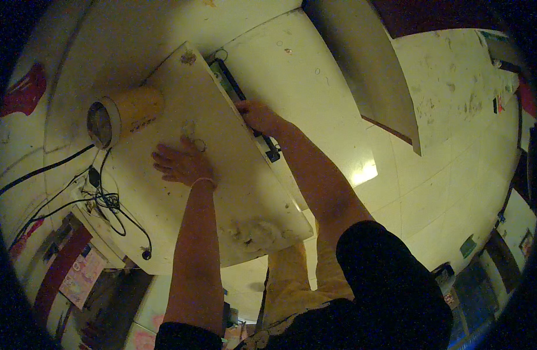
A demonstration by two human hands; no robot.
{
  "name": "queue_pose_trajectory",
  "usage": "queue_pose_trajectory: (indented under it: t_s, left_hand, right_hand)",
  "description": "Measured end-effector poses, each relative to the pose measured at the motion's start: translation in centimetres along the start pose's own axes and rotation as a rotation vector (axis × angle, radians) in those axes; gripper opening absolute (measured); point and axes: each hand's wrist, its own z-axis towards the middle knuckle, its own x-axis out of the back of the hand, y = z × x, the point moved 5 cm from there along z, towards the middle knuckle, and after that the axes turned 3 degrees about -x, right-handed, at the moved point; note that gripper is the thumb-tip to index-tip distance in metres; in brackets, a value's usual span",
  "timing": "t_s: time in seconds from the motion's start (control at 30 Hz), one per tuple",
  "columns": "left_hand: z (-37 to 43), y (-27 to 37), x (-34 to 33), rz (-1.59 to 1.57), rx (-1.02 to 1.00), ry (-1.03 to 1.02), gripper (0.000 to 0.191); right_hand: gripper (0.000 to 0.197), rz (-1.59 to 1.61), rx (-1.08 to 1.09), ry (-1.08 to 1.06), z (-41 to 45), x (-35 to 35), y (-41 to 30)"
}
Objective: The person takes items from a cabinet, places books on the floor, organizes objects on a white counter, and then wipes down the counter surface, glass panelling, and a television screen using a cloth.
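Note:
My left hand lies palm down on a worn, cream-coloured tabletop, fingers spread, holding nothing. A thin band circles that wrist. My right hand is at the tabletop's right edge, beside a long dark tray-like object with a black rim, partly below the board. Its fingertips are hidden by the edge and dim light, so I cannot tell whether they grip anything. Beyond my left hand is an orange-brown cylindrical container with a pale rim, its mouth facing left. I cannot tell whether it stands or lies down.
Black cables lie tangled on the table's left side, one end near the front. A thick black cord runs left from the container. Right of the table are a tall pale panel and tiled floor. A red object is far left.

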Motion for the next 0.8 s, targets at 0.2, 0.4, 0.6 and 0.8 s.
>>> queue_pose_trajectory:
  t_s: [0.2,0.4,0.6,0.8]
  left_hand:
    - [-0.2,0.7,0.5,-0.024,-0.002,0.002,0.068]
    - [0.1,-0.8,-1.2,0.193,-0.055,0.044,0.067]
    - [-0.1,1.1,0.9,0.155,-0.017,-0.028,0.067]
    - [-0.5,1.1,0.3,0.112,-0.034,0.025,0.068]
  right_hand:
    - [0.026,0.295,0.128,0.223,-2.8,0.7,-0.6]
    - [0.018,0.248,0.312,0.716,-11.5,-0.7,-1.2]
    - [0.039,-0.604,0.669,-0.215,-22.6,-13.4,-2.5]
    - [0.021,-0.657,0.753,-0.126,-21.6,-13.5,0.4]
